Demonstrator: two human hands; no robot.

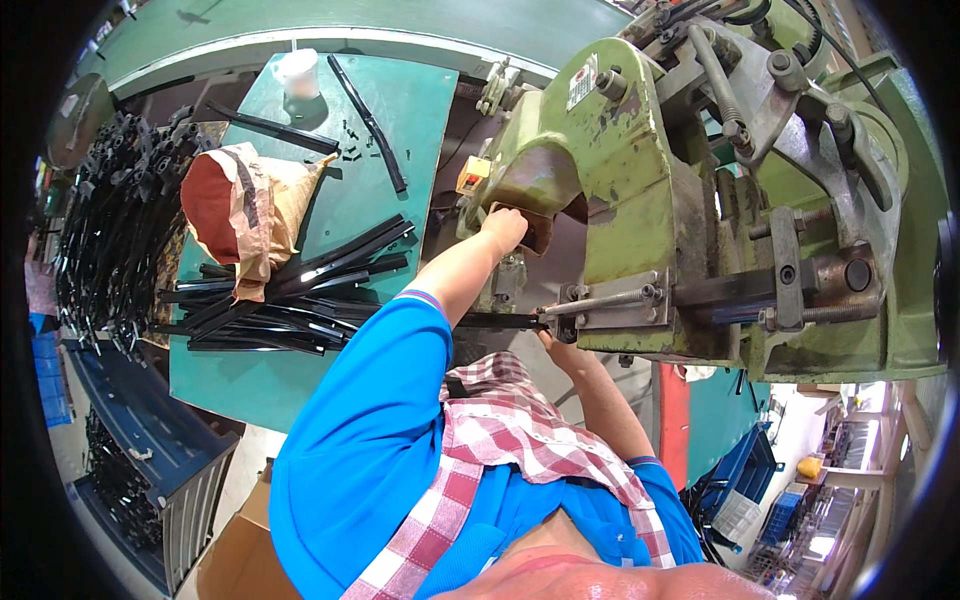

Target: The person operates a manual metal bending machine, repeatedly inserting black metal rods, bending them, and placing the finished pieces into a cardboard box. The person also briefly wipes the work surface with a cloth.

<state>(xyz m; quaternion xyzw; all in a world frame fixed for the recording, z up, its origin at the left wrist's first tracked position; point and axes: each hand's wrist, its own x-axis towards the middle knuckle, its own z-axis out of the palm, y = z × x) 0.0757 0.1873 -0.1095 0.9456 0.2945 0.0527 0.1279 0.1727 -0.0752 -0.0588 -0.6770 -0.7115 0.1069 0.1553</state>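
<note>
A green press-like machine point(630, 190) with worn paint stands in front of me. My left hand point(507, 229) is closed at the dark recess under its curved arm, against a worn brown box-like part point(538, 232); what the fingers hold, if anything, is hidden. Lower down, my right hand point(562, 350) is closed at the end of a long black strip point(500, 321), just beside the machine's metal tooling point(572, 318). That strip runs level to the left, passing behind my left arm. Some of the right hand's fingers are hidden beneath the tooling.
On the green table point(400, 110) lie a pile of black strips point(300, 310), an open paper sack point(262, 205), a white cup point(297, 72) and small black pieces point(350, 140). More strips point(120, 230) are heaped at far left. A dark blue crate point(140, 440) stands below.
</note>
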